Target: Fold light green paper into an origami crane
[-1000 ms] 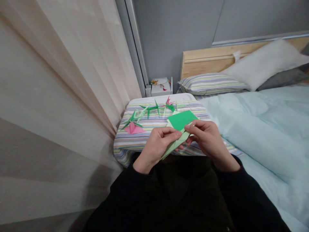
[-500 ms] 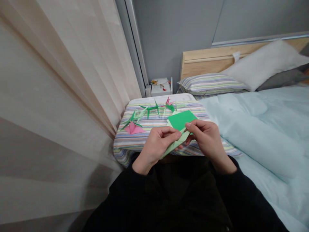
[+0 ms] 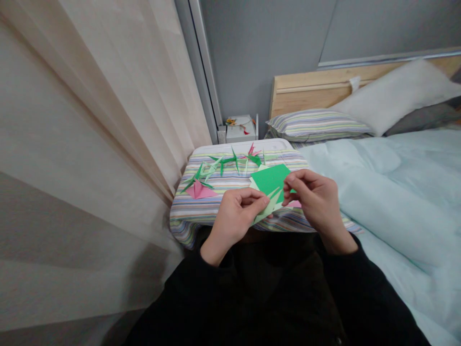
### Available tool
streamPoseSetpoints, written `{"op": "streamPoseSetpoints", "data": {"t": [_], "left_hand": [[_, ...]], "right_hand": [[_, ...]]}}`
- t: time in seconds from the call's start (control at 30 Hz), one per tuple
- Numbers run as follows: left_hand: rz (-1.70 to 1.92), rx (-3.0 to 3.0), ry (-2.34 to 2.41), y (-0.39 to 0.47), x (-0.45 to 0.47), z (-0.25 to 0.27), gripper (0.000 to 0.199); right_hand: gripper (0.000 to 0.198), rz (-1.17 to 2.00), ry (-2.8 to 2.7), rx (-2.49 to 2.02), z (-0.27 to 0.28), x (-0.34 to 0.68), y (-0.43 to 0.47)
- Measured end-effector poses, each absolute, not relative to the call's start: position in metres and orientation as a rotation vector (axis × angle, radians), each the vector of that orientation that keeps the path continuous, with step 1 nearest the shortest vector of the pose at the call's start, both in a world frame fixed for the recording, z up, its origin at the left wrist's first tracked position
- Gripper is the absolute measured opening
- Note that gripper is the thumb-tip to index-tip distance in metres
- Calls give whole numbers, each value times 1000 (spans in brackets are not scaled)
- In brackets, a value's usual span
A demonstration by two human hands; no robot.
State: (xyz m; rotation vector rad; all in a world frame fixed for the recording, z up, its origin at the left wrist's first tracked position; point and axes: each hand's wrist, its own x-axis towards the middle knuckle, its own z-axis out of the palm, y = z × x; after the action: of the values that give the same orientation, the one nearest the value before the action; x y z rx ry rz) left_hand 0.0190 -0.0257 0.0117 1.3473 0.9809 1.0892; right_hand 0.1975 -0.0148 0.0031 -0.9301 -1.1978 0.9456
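Note:
My left hand (image 3: 236,215) pinches a light green folded origami paper (image 3: 267,209) between thumb and fingers. Two narrow points of the paper stick up and to the right. My right hand (image 3: 313,199) is a short way to the right, apart from the paper, its thumb and fingertips drawn together with nothing visible in them. Behind the hands lies a green square sheet (image 3: 271,177) on top of other sheets, one with a pink edge (image 3: 294,204). A pink folded paper crane (image 3: 199,190) rests at the left of the striped cloth.
A striped cloth (image 3: 230,181) covers the small table. Along its back stand several green paper cranes (image 3: 230,161) and a pink crane (image 3: 252,151). A curtain (image 3: 108,120) hangs close on the left. The bed (image 3: 389,178) is on the right, a white stand (image 3: 241,130) behind.
My right hand has let go of the folded paper and moved slightly right and up. The paper in my left hand has turned, and its two points now show.

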Motion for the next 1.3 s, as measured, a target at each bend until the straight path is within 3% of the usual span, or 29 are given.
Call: {"op": "streamPoseSetpoints", "data": {"t": [0.33, 0.57, 0.93, 1.3], "left_hand": [[1051, 1215, 903, -24, 17, 11, 33], [1032, 1244, 932, -25, 18, 10, 26], [1154, 1431, 941, -27, 19, 13, 18], [1213, 1486, 951, -26, 19, 8, 16]], "right_hand": [[18, 997, -1446, -946, 4, 192, -23], [11, 1061, -1413, -942, 4, 188, -23], [18, 1152, -1417, -910, 7, 189, -22], [12, 1156, -1055, -786, -1, 188, -8]]}}
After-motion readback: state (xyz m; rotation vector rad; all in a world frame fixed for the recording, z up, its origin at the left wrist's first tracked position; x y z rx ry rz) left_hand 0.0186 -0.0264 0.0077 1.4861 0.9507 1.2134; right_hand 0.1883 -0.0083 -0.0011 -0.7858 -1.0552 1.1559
